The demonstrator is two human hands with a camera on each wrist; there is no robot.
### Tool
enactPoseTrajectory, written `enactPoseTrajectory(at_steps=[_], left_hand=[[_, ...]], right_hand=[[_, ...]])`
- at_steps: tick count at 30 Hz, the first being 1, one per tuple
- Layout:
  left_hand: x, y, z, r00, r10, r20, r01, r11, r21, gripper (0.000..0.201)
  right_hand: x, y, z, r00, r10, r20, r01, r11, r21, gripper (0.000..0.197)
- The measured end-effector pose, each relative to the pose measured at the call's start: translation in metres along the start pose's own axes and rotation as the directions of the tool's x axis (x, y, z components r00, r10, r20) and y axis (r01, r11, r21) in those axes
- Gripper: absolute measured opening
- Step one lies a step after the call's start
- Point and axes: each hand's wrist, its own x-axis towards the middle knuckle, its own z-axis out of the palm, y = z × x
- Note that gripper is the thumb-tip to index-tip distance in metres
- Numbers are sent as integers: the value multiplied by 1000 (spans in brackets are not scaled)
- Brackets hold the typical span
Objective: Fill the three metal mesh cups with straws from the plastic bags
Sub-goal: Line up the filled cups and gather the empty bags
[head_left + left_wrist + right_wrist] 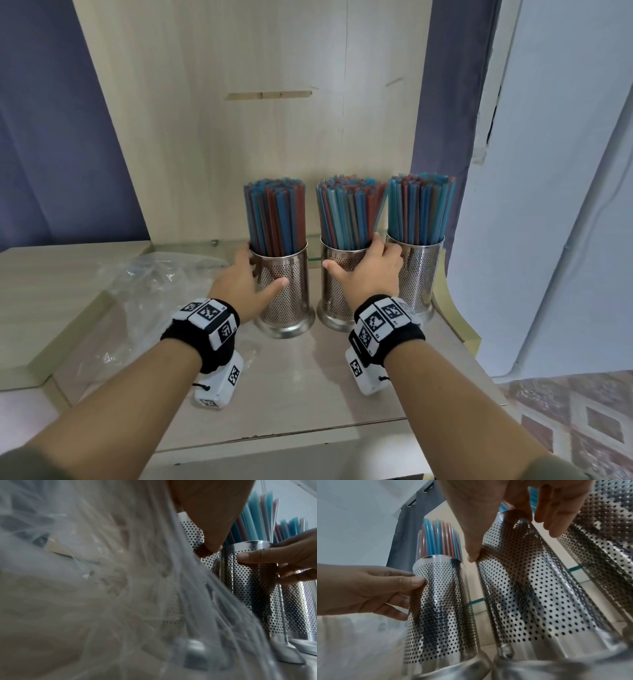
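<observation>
Three perforated metal cups stand in a row near the back panel, each packed with upright blue and red straws (277,212). My left hand (255,270) grips the left cup (287,301), thumb on its front and fingers round its left side. My right hand (356,255) grips the middle cup (334,298) just under its rim, with its fingers in the gap beside the right cup (416,274). The right wrist view shows the left cup (440,601), the middle cup (530,588) and both hands on them. Empty clear plastic bags (154,284) lie left of the cups.
The crumpled plastic (102,588) fills most of the left wrist view. A raised wooden board (68,308) lies at the far left. A tall wooden panel (257,137) stands right behind the cups. The tabletop (308,377) ends close to the right cup.
</observation>
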Motion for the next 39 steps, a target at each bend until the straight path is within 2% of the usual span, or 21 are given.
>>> enactPoseTrajectory(at_steps=[5,8,10,11,13,14,16,18,20,22,24,27,31,33,35,37,38,39], left_hand=[[-2,9,0,999,-20,43,21,1000,-15,97],[-9,12,-12,999,-27,33,27,1000,-13,106],[-16,14,-26,999,-7,-33,7,1000,6,103],[-20,13,-35,997,12,-74,-11,1000,15,99],[-27,7,-55,991,39,-125,-32,998,52,88],[-30,4,-65,991,38,-131,-27,996,81,83],[-32,-7,-86,994,-7,-111,23,990,142,78],[-33,-24,-105,996,-64,-62,75,977,200,76],[-36,-37,-120,994,-111,-11,110,961,253,77],[-43,-49,-130,995,-102,20,92,953,289,77],[-54,-57,-134,994,-101,40,84,946,314,66],[-72,-66,-136,989,-126,78,91,931,354,55],[-85,-78,-140,982,-130,138,73,930,361,51],[-88,-82,-140,979,-121,162,56,932,357,48],[-91,-82,-139,975,-104,196,32,940,340,45],[-93,-78,-134,970,-52,238,-36,936,350,41],[-94,-75,-130,962,-26,272,-80,925,371,40],[-95,-71,-125,949,-13,316,-117,914,389,39]], right_hand=[[2,2,-5,999,0,46,0,1000,4,109],[-5,5,-8,997,25,80,-30,997,71,109],[-19,2,-10,1000,-19,6,19,999,44,103],[-29,-1,-11,990,-123,-72,123,992,1,97],[-52,-15,-13,902,-393,-180,395,918,-28,85],[-62,-23,-12,845,-509,-164,514,858,-14,80],[-77,-40,-7,746,-663,53,660,748,74,73],[-86,-61,2,617,-712,335,697,692,187,76],[-87,-81,17,499,-702,509,736,653,180,87],[-85,-102,39,437,-674,596,763,628,150,98],[-83,-119,62,423,-606,674,739,661,131,109],[-82,-134,95,411,-433,802,676,735,51,121],[-90,-137,127,322,-300,898,658,753,16,123],[-96,-133,136,317,-258,913,697,716,-39,112],[-97,-128,146,347,-266,900,776,620,-116,78],[-99,-130,139,327,-273,905,799,591,-110,45],[-101,-130,131,326,-256,910,809,574,-128,35],[-102,-129,121,311,-253,916,822,556,-126,35]])
